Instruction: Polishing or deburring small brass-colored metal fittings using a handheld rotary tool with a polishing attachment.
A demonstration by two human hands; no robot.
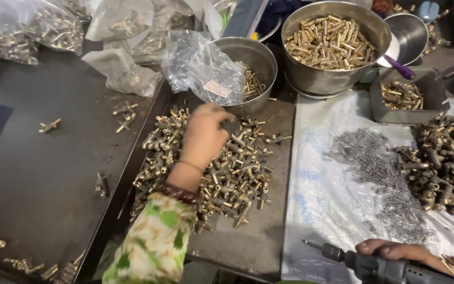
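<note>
Up top we see a big steel bowl [337, 79] heaped with brass pins, a grey tray [431, 94] beside it, clear bags [53, 23] at far left, and tiny springs [374, 163] strewn across white plastic sheeting [321, 210].

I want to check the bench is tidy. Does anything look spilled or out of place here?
Mostly sorted: brass fittings lie heaped under the left hand, and others fill the large steel bowl. A few stray fittings lie scattered apart on the dark tray, away from the heap. Small springs are spread loosely over the plastic sheet.
</note>
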